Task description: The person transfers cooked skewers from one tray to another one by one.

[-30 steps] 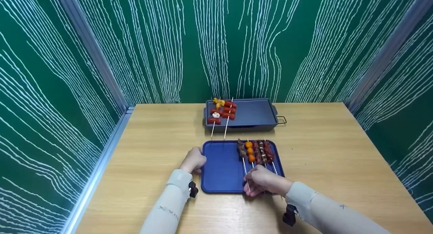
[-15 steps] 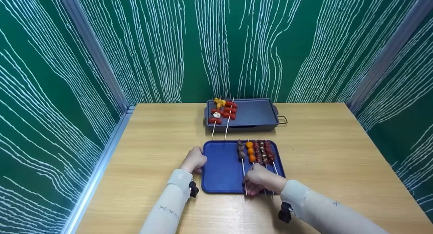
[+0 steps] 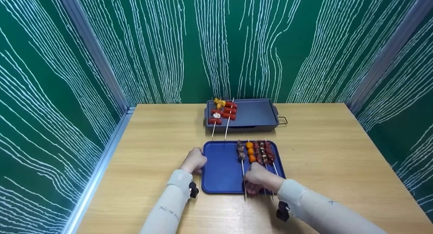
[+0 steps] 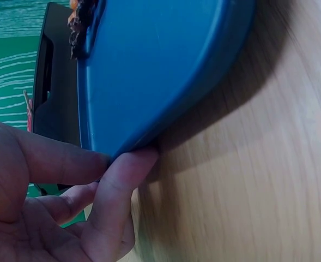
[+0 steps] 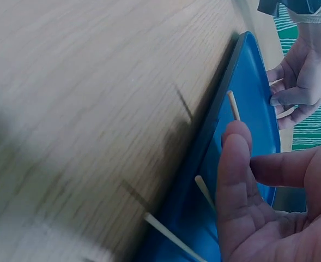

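My left hand (image 3: 194, 160) pinches the left rim of the blue tray (image 3: 216, 169); the left wrist view shows thumb and finger on that rim. My right hand (image 3: 258, 178), over the tray's front edge, pinches the stick of a dark meat skewer (image 3: 241, 151). That skewer lies nearly straight front to back, its stick end past the front rim. To its right on the tray are an orange ball skewer (image 3: 250, 152) and several reddish-brown meat skewers (image 3: 263, 153). Other stick ends (image 5: 204, 188) show beneath my right hand in the right wrist view.
Behind the tray stands a dark grey grill pan (image 3: 253, 112) with a wire handle at its right. A red sausage skewer (image 3: 230, 110) and a mixed skewer (image 3: 215, 115) lie on its left side, sticks jutting forward. Green patterned walls (image 3: 216, 44) surround the wooden table (image 3: 152, 139).
My right hand has shifted slightly left, and the dark meat skewer has turned from slanted to nearly straight, its stick end moving left. The left hand and the tray stay in place.
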Demonstrator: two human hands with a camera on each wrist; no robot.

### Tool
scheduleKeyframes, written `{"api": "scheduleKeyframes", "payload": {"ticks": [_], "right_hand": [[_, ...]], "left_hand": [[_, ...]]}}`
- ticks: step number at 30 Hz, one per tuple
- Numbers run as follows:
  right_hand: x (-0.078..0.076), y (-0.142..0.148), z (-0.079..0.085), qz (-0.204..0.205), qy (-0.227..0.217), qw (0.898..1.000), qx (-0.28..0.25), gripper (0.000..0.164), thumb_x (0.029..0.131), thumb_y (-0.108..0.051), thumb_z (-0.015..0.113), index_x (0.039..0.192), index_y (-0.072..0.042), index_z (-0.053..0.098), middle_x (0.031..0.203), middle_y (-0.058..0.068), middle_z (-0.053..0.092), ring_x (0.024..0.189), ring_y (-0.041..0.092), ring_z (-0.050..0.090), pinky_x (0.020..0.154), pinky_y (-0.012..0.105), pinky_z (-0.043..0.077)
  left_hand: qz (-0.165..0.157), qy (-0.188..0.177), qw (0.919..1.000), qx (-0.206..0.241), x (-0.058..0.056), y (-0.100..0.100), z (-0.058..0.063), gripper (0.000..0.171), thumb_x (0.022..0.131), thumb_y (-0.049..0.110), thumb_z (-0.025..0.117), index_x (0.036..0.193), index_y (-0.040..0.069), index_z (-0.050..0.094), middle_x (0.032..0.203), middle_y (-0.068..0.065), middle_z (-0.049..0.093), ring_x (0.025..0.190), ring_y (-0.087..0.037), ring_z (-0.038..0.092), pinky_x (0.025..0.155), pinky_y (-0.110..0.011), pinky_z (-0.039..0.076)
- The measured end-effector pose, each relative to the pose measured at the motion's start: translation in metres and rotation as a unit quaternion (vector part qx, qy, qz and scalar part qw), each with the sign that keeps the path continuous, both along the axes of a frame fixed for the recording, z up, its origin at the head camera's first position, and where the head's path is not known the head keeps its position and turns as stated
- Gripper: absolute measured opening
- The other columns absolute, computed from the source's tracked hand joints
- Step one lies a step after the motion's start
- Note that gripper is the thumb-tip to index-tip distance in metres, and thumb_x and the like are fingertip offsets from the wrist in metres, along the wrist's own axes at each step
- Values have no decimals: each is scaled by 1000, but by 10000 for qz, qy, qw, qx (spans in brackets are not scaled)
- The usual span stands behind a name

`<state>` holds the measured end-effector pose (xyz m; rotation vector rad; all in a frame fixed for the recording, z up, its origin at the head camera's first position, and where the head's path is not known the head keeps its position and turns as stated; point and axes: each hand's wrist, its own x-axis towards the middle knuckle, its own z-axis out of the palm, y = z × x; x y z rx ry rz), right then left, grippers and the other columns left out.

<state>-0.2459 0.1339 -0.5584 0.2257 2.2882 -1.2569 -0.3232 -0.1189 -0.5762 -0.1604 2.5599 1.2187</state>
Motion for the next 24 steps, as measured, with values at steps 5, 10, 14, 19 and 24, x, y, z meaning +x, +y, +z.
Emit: {"api": "scheduleKeyframes", "payload": {"ticks": [5, 10, 14, 19, 24], "right_hand": [[-2, 1, -1, 102, 208, 9995, 231, 11, 98, 3, 62, 88, 2, 57, 58, 13, 68, 44, 17, 63, 43, 31, 60], [-2, 4, -2, 201, 405, 9980, 439, 12, 96, 2, 63, 85, 3, 59, 58, 15, 70, 43, 18, 65, 45, 34, 63], [-3, 7, -1, 211, 519, 9976, 416, 20, 93, 2, 63, 74, 5, 66, 57, 13, 70, 44, 17, 66, 45, 33, 63], [-8, 16, 6, 119, 793, 9966, 184, 29, 98, 0, 52, 75, 4, 69, 58, 10, 69, 45, 16, 65, 44, 31, 62], [-15, 34, 15, -116, 911, 9956, -175, 19, 101, -2, 57, 87, 5, 69, 63, 10, 71, 50, 17, 67, 47, 31, 63]], "left_hand": [[-11, 51, 10000, 3, -2, -2, -3, 10, 93, -2, 47, 97, 1, 56, 91, -19, 61, 45, -22, 63, 41, -35, 61], [-118, 55, 9999, 16, -5, -2, -6, 10, 91, -2, 48, 91, 1, 57, 89, -20, 64, 48, -25, 67, 43, -37, 63], [-240, 97, 9997, -23, -20, -6, -30, 12, 88, -1, 47, 84, 5, 57, 81, -17, 66, 46, -25, 68, 41, -39, 62], [-396, 39, 9991, -165, -39, -11, -54, 11, 89, 2, 50, 91, 6, 61, 85, -14, 67, 50, -25, 70, 43, -39, 64], [-498, 44, 9983, -303, -38, -9, -48, 16, 88, 1, 50, 98, 2, 62, 89, -18, 68, 49, -25, 68, 42, -38, 62]]}}
